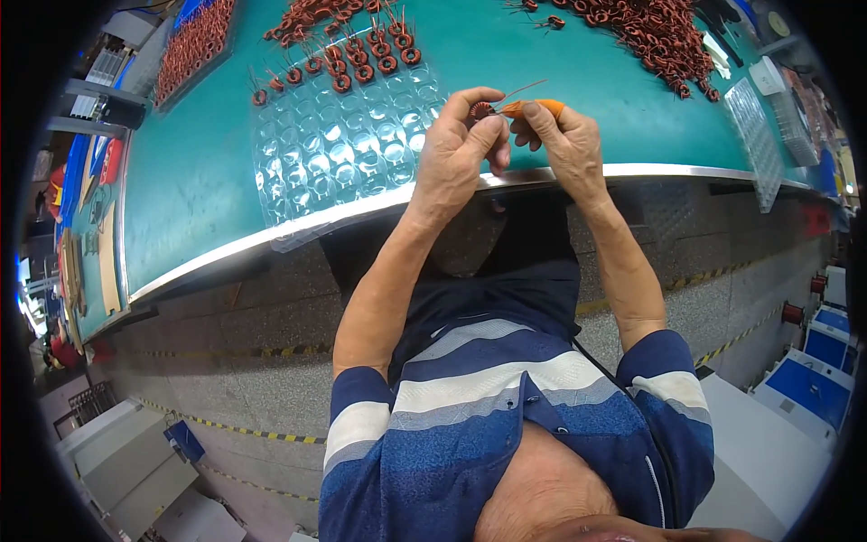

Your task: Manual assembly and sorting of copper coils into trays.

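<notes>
Just right of the clear tray (pixel 361 172), we find a copper-coloured coil (pixel 481 110) in the left hand (pixel 456 152), pinched between thumb and bent forefinger. Beside that hand, farther from the tray, we see the right hand (pixel 567 143) closed around an orange tool (pixel 512 108). Its tip is at the coil, but fingers crowd the spot and we cannot tell whether the two touch.

Upright in the tray's back rows stand more coils (pixel 363 74), their wire ends poking up. Behind the tray lies a loose pile (pixel 312 20); well to its right, we see a bigger heap (pixel 646 38). Left of the tray sits a packed tray (pixel 192 50), and far to its right a spare tray (pixel 757 144) overhangs the green table (pixel 203 185).

The held coil is a ring wound in reddish wire, partly covered by the fingertips. One thin wire (pixel 526 88) slants out beside it, pointing away from the tray.
</notes>
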A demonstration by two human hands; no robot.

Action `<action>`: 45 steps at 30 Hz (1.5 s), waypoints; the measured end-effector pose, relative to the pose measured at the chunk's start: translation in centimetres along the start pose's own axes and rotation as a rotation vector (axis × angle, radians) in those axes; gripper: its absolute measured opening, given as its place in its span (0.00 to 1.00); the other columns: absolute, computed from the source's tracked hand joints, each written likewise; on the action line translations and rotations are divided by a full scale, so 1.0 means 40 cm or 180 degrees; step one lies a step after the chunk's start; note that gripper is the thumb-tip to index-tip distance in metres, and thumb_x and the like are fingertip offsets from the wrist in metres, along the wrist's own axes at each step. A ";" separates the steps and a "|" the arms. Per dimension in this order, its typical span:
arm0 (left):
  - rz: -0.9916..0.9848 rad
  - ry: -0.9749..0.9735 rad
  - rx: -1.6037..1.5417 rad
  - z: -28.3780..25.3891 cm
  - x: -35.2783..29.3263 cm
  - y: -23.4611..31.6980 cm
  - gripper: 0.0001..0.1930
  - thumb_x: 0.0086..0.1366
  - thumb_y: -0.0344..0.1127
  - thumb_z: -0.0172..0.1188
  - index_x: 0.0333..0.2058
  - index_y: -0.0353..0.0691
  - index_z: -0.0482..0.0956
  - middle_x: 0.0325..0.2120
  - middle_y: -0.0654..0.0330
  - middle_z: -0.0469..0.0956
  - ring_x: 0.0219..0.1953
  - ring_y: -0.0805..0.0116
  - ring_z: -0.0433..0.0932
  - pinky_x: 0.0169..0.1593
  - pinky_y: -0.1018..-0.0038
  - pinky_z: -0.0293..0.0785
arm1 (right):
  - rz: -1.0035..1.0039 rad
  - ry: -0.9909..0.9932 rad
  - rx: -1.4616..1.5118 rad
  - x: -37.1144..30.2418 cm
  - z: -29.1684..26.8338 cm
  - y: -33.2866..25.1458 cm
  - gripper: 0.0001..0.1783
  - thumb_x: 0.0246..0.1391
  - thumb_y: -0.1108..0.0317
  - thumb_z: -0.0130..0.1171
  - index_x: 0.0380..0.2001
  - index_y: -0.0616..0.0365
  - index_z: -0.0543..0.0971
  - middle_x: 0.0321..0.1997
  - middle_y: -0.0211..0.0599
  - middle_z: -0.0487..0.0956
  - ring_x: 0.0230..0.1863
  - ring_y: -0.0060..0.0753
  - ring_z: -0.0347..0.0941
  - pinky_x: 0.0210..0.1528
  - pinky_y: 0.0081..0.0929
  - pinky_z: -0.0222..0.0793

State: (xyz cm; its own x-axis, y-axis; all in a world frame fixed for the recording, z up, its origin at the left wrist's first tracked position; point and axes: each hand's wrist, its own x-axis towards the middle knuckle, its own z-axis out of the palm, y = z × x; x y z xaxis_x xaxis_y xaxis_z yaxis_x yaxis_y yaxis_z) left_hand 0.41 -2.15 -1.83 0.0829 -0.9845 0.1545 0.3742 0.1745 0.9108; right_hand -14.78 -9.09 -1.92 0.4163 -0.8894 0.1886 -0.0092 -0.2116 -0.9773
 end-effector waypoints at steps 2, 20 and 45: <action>0.0111 0.0104 0.0559 -0.004 -0.002 -0.003 0.12 0.70 0.30 0.49 0.50 0.33 0.67 0.27 0.61 0.71 0.26 0.75 0.72 0.28 0.79 0.68 | -0.0157 0.0203 -0.0180 -0.016 0.026 -0.029 0.17 0.61 0.58 0.58 0.34 0.63 0.83 0.24 0.31 0.80 0.25 0.17 0.74 0.27 0.15 0.67; -0.0111 -0.0249 0.1394 -0.023 -0.038 0.010 0.16 0.72 0.41 0.49 0.48 0.32 0.72 0.22 0.64 0.72 0.21 0.78 0.70 0.26 0.81 0.70 | 0.0716 -0.0056 0.1022 -0.003 -0.020 -0.007 0.14 0.57 0.60 0.61 0.32 0.63 0.80 0.20 0.29 0.76 0.18 0.17 0.68 0.20 0.12 0.60; 0.0755 -0.0563 0.2744 -0.051 -0.042 0.064 0.14 0.65 0.32 0.57 0.49 0.40 0.69 0.34 0.49 0.77 0.37 0.54 0.79 0.38 0.67 0.74 | 0.1182 -0.0395 0.1274 -0.030 0.019 -0.022 0.13 0.57 0.60 0.62 0.29 0.60 0.79 0.19 0.27 0.75 0.17 0.13 0.68 0.18 0.10 0.59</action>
State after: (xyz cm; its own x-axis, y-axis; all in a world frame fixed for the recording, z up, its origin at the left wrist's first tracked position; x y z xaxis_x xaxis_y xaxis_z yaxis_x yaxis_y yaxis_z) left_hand 3.12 -0.02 -0.54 -0.0999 -0.9252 0.3660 -0.4608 0.3690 0.8072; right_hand -14.56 -7.53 -1.38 0.5552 -0.8153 -0.1645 0.1602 0.2989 -0.9408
